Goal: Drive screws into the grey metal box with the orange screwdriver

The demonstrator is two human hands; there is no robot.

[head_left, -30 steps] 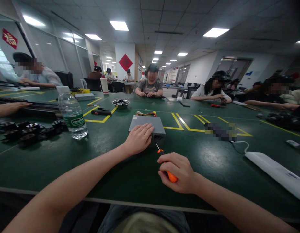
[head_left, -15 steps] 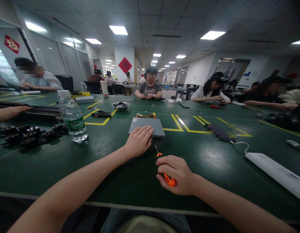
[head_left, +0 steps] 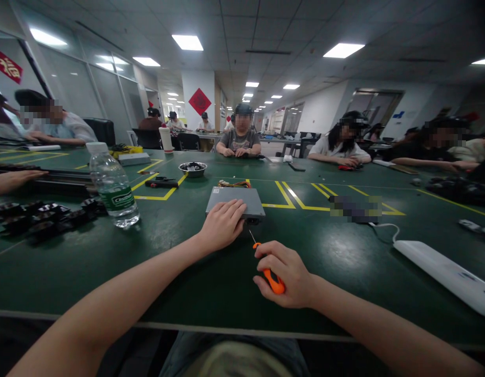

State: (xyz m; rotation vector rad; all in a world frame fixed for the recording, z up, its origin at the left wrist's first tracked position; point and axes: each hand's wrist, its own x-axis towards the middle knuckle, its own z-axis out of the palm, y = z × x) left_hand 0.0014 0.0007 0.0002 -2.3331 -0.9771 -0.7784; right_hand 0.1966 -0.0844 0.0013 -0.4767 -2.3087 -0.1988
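While the closed grey box is steadied under the flattened left hand, an orange-handled screwdriver is gripped by the curled right hand, its tip just beside the casing.

Right of box: we note bare green tabletop up to the white power strip.
Left of box: we find the water bottle standing in the way, dark parts beyond.

one metal box, one screwdriver, one clear bottle, one metal bowl, one white cup
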